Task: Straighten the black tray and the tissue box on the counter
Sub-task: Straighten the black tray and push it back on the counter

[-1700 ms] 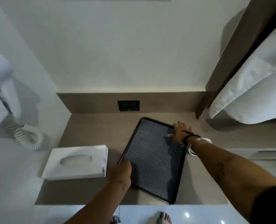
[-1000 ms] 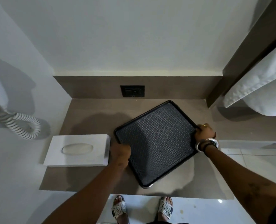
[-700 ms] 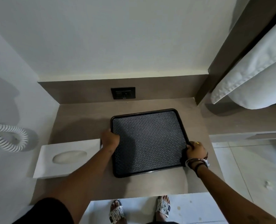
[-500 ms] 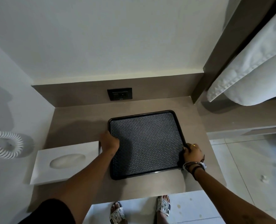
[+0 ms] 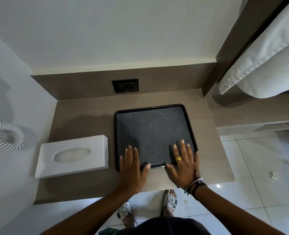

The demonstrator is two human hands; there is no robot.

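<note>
Left hand: the left hand (image 5: 131, 168) lies flat and fully open, fingers together, palm down over the front rim of the tray (image 5: 150, 133), near its front left corner. It grips nothing; the fingertips rest on the patterned floor of the tray and the thumb points along the rim.

Right hand: the right hand (image 5: 182, 164) is also flat and open, fingers a little spread, over the front right part of the tray. It holds nothing. A ring (image 5: 178, 158) is on one finger and bangles (image 5: 193, 184) are on the wrist.

Why held so: I judge that the flat palms press and slide the tray, not lift it, for a last small correction or to check that it sits square.

Tray: it is in the middle of the worktop (image 5: 82, 116), closer to the right edge, its sides about parallel to the back and front edges. It looks straight.

Tissue box: the box (image 5: 72, 156) lies just beside the left side of the tray, close to the left edge of the worktop, apart from both hands. Its long side looks a little tilted against the front edge, so I think it is not yet straightened.

Socket: the socket (image 5: 125, 85) is in the back panel, behind the tray.
</note>
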